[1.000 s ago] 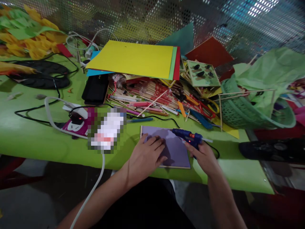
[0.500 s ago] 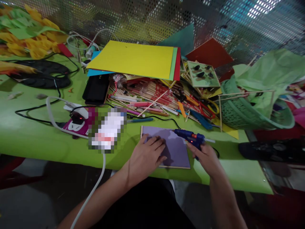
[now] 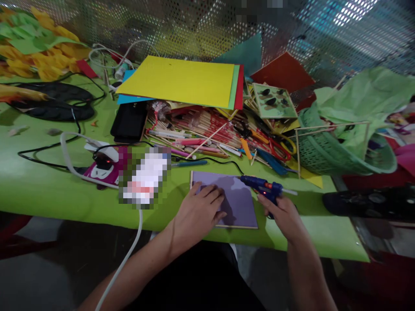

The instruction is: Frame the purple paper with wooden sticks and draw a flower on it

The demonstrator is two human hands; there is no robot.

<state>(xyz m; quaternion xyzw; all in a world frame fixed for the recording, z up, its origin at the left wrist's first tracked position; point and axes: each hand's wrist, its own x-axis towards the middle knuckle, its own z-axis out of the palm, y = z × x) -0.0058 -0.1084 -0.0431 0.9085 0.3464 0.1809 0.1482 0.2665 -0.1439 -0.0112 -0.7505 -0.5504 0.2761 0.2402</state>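
A purple sheet (image 3: pixel 241 211) with thin wooden strips along its left and lower edges lies near the front of the green table (image 3: pixel 162 216). My left hand (image 3: pixel 202 207) rests palm down on its left part, fingers stretched out and a little apart. In my right hand (image 3: pixel 283 214) is a blue hot glue gun (image 3: pixel 264 185), gripped by its handle, with a small red light lit. Its nozzle points left, over the sheet's upper right part. From the gun's back end sticks a whitish glue stick (image 3: pixel 289 191). Shadow darkens the middle of the sheet.
Behind lie sticks and pens (image 3: pixel 201 129), scissors (image 3: pixel 282 149) and stacked coloured sheets (image 3: pixel 181 82). A green basket (image 3: pixel 343 151) stands right, above a dark object (image 3: pixel 366 203). Left are a purple power strip (image 3: pixel 108 172), a blurred-out phone (image 3: pixel 145 177) and cables.
My right hand has shifted the glue gun slightly to the right. My left hand stays flat on the purple sheet. The whole view has slid a little.
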